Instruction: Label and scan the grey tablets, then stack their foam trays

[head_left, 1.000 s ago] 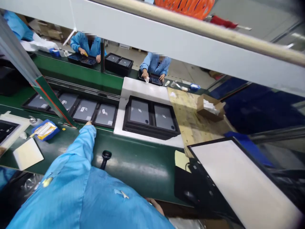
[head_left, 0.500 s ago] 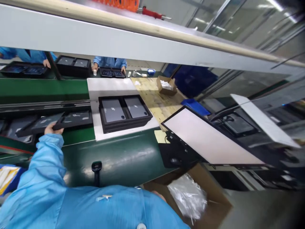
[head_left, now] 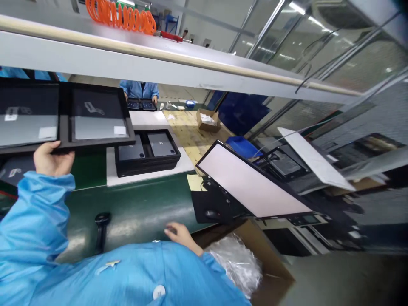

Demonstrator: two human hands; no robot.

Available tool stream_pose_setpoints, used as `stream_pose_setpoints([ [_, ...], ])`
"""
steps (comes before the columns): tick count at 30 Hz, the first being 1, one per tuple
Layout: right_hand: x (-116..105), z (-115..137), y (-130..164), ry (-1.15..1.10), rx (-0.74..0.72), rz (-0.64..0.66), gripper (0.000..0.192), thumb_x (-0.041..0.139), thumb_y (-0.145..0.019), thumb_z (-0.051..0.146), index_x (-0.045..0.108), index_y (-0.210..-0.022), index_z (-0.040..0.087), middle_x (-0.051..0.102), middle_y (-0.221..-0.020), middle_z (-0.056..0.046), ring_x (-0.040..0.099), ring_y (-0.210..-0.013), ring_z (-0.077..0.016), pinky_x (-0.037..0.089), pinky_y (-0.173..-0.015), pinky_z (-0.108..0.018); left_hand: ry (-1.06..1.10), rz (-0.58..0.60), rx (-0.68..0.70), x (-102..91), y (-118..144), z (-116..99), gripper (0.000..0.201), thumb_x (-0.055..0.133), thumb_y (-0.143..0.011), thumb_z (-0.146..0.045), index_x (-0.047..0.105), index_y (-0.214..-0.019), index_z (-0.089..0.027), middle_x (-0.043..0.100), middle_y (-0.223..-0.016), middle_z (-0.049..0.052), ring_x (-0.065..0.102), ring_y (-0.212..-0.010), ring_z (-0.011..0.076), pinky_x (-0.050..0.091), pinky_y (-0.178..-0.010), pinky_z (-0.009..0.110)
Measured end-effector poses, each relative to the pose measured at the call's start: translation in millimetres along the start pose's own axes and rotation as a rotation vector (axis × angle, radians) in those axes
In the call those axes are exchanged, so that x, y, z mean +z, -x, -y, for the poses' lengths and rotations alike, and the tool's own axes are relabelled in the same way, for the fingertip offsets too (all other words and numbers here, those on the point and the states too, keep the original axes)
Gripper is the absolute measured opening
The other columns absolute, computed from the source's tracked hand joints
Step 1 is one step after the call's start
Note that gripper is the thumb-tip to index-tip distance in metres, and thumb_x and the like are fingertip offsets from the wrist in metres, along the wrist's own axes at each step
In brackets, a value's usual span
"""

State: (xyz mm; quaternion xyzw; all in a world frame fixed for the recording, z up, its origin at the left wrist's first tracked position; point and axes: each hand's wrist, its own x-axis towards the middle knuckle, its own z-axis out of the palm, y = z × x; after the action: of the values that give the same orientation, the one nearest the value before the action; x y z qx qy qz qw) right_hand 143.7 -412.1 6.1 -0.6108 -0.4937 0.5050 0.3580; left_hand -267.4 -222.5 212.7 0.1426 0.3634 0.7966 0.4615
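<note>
Raised tray: a matte black, two-pocket rectangular tray (head_left: 65, 117) held above the bench at the left, its far left end cut off by the frame; probably stiff, and awkward for one hand because it is wide.
Left tablet: a flat grey slab with a white label (head_left: 27, 121), in the left pocket; likely smooth, slippery and easily scratched or cracked.
Left hand: the bare left hand (head_left: 54, 161) grips the tray's near edge around the middle, thumb at the rim; a fair balance point, though the ends could tip.
Right tablet: a second grey slab with a white label (head_left: 95, 121), in the right pocket; the raised rim should keep it in if the tray is level. Firm holds would be the outer frame or divider, away from the glossy faces.
Scanner: a black handheld scanner (head_left: 102, 221) on the glossy green bench (head_left: 140, 208).
Tray stack: black two-pocket trays with grey tablets (head_left: 148, 163) on a white board (head_left: 112, 176), just beyond the raised tray's right end.
Right hand: the bare right hand (head_left: 183, 236), fingers curled, near the bench's front edge; whether it holds anything, I cannot tell.
</note>
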Motion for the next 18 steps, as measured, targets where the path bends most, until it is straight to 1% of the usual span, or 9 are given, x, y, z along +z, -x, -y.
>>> stream_pose_setpoints([
  [1,-9.2,7.0,-5.9,-0.068,-0.016,0.065,0.053,0.084,-0.065,0.064,0.078,-0.094,0.02,0.077,-0.098,-0.011,0.073,-0.094,-0.0305,0.057,-0.093,-0.045,-0.005,-0.022,-0.011,-0.7,28.1,13.7,0.031,0.055,-0.057,-0.004,0.055,-0.085,-0.016,0.067,-0.082,0.002,0.068,-0.093,0.0133,0.059,-0.086,0.021],
  [3,-24.9,25.5,-19.1,-0.275,-0.047,0.211,0.071,0.078,-0.068,0.071,0.072,-0.12,0.023,0.072,-0.125,-0.014,0.071,-0.108,-0.0297,0.057,-0.094,-0.044,-0.044,-0.064,-0.058,-9.9,86.5,45.2,0.029,0.06,-0.054,-0.007,0.058,-0.081,-0.017,0.069,-0.079,0.002,0.069,-0.091,0.017,0.061,-0.077,0.022],
  [5,-36.1,40.3,-27.8,-0.48,-0.071,0.322,0.088,0.073,-0.07,0.078,0.059,-0.14,0.027,0.062,-0.143,-0.013,0.067,-0.118,-0.0291,0.058,-0.091,-0.042,-0.121,-0.107,-0.159,-25.2,145.0,78.4,0.032,0.065,-0.049,-0.011,0.063,-0.08,-0.017,0.071,-0.078,0.004,0.071,-0.095,0.0244,0.064,-0.079,0.03],
  [6,-40.3,42.6,-28.7,-0.548,-0.071,0.33,0.091,0.071,-0.071,0.08,0.055,-0.144,0.027,0.059,-0.145,-0.012,0.066,-0.121,-0.0286,0.058,-0.092,-0.041,-0.164,-0.133,-0.224,-33.4,173.0,94.7,0.035,0.067,-0.046,-0.013,0.065,-0.081,-0.017,0.072,-0.078,0.005,0.071,-0.099,0.0286,0.065,-0.082,0.036],
  [7,-44.2,40.3,-26.9,-0.582,-0.056,0.294,0.092,0.072,-0.071,0.078,0.053,-0.145,0.027,0.06,-0.144,-0.011,0.065,-0.122,-0.028,0.057,-0.094,-0.041,-0.201,-0.156,-0.287,-41.2,199.6,110.4,0.039,0.07,-0.044,-0.014,0.068,-0.082,-0.018,0.073,-0.079,0.005,0.07,-0.103,0.0323,0.065,-0.087,0.04],
  [9,-54.2,21.5,-16.9,-0.532,0.031,0.149,0.088,0.08,-0.068,0.07,0.057,-0.139,0.024,0.067,-0.134,-0.011,0.066,-0.12,-0.0274,0.055,-0.099,-0.04,-0.241,-0.175,-0.367,-54.4,246.7,140.6,0.047,0.076,-0.041,-0.015,0.071,-0.087,-0.019,0.076,-0.086,0.005,0.069,-0.111,0.0361,0.063,-0.094,0.044],
  [12,-81.4,-29.0,1.7,-0.34,0.195,0.003,0.079,0.09,-0.059,0.056,0.065,-0.124,0.017,0.075,-0.116,-0.011,0.069,-0.111,-0.0293,0.054,-0.1,-0.041,-0.257,-0.145,-0.443,-69.0,299.0,185.9,0.058,0.084,-0.04,-0.016,0.072,-0.096,-0.018,0.077,-0.094,0.006,0.069,-0.114,0.0367,0.062,-0.095,0.043],
  [15,-117.3,-73.9,7.2,-0.236,0.28,-0.023,0.07,0.088,-0.061,0.054,0.07,-0.116,0.014,0.076,-0.11,-0.013,0.07,-0.11,-0.0306,0.055,-0.099,-0.04,-0.24,-0.155,-0.598,-83.3,330.0,232.3,0.05,0.084,-0.047,-0.017,0.071,-0.095,-0.016,0.076,-0.096,0.009,0.07,-0.111,0.0352,0.064,-0.092,0.041],
  [18,-142.1,-92.7,-4.4,-0.136,0.346,0.012,0.061,0.087,-0.063,0.051,0.074,-0.107,0.011,0.078,-0.103,-0.014,0.072,-0.105,-0.0316,0.057,-0.095,-0.039,-0.233,-0.25,-0.773,-99.1,344.9,271.2,0.03,0.079,-0.06,-0.014,0.067,-0.087,-0.017,0.076,-0.097,0.009,0.071,-0.111,0.0297,0.063,-0.091,0.034],
])
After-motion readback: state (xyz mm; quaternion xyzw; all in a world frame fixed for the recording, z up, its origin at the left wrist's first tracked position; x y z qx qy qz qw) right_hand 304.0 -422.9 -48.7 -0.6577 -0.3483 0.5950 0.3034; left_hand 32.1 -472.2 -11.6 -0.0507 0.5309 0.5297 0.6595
